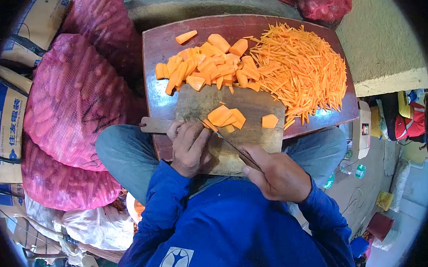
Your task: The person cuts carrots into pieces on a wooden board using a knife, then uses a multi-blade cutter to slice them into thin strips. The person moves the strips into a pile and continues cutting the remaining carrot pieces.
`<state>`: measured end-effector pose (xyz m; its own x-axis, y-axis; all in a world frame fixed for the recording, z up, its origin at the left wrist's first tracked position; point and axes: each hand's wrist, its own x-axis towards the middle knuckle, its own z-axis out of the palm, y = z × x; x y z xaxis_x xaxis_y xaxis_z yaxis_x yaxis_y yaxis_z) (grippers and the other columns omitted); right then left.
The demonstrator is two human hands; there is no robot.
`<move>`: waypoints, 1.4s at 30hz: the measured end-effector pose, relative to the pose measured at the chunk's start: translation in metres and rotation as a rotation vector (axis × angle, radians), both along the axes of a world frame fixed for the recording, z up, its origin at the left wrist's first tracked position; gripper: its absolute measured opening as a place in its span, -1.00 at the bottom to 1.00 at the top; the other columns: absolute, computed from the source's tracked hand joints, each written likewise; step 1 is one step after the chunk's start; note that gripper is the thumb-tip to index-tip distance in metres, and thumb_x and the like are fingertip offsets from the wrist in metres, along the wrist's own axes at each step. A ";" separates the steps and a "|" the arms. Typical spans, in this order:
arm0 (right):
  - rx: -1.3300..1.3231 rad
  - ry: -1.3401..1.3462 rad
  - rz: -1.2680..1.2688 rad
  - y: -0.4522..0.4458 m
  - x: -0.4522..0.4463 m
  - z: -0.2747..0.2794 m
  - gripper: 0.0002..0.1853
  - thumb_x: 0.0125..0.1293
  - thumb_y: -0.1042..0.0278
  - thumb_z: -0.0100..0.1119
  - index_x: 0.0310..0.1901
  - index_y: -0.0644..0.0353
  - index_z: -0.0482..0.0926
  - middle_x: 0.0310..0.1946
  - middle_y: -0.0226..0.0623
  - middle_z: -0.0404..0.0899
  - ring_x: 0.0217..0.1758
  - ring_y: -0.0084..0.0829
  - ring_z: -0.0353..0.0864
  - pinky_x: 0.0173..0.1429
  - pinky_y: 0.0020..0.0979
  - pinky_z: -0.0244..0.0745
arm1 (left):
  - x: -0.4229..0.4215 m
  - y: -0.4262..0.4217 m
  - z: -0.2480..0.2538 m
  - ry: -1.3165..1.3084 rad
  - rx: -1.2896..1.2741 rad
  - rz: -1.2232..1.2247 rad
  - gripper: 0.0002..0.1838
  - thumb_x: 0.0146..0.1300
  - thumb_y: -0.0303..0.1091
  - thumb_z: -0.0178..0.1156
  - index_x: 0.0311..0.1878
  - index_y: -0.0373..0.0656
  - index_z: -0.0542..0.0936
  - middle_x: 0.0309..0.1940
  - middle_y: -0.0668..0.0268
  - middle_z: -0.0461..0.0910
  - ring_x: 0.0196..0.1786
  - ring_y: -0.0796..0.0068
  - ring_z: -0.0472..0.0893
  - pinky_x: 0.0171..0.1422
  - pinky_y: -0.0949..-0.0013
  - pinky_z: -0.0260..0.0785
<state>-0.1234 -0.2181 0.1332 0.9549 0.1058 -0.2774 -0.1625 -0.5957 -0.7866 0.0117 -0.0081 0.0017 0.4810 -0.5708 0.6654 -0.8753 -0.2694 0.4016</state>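
Note:
My right hand (280,174) is closed round the handle of a knife (232,146). Its blade slants up and left across the wooden cutting board (260,153). At the blade's far end, my left hand (190,146) has its fingers curled over the board, pressed on a carrot piece (210,125) that is mostly hidden. Just right of the blade lie flat carrot slices (221,116), and a single slice (270,121) rests farther right. Peeled carrot chunks (211,62) are heaped behind the board. A large pile of carrot strips (299,67) spreads beside them.
The board rests on a dark red low table (160,45) over my crossed legs. Pink mesh sacks (76,101) of carrots crowd the left side, with printed cartons (3,119) behind. Plastic bottles (360,170) and a red bag (410,121) are at right.

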 end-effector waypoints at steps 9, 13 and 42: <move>-0.026 -0.136 0.029 0.009 0.036 -0.054 -0.60 0.55 0.27 0.14 0.24 0.35 0.35 -0.36 0.26 0.67 -0.26 0.36 0.70 -0.16 0.29 0.54 | -0.003 -0.004 -0.008 -0.033 -0.045 0.067 -0.59 -0.07 -0.41 0.39 -0.06 -0.27 0.70 -0.13 0.11 0.70 -0.11 0.08 0.73 0.29 -0.06 0.37; -0.080 -0.086 0.053 0.009 0.040 -0.054 -0.67 0.56 0.24 0.11 0.11 0.32 0.37 -0.36 0.28 0.67 -0.23 0.36 0.70 -0.11 0.28 0.56 | -0.005 -0.008 -0.009 -0.066 -0.081 0.086 -0.61 -0.08 -0.54 0.40 -0.08 -0.20 0.72 -0.12 0.21 0.70 -0.16 0.23 0.72 0.22 0.03 0.33; -0.086 -0.062 0.060 0.004 0.012 -0.008 -0.66 0.52 0.31 0.18 0.20 0.22 0.39 -0.35 0.21 0.69 -0.25 0.32 0.72 -0.19 0.21 0.59 | -0.004 0.002 -0.007 0.025 -0.045 0.014 -0.46 -0.19 -0.55 0.39 0.02 -0.24 0.68 -0.08 0.21 0.65 -0.10 0.20 0.66 0.13 0.05 0.29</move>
<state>-0.1118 -0.2141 0.1250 0.9633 0.1413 -0.2284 -0.0774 -0.6683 -0.7398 0.0080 -0.0061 -0.0057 0.5053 -0.5339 0.6779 -0.8612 -0.2623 0.4353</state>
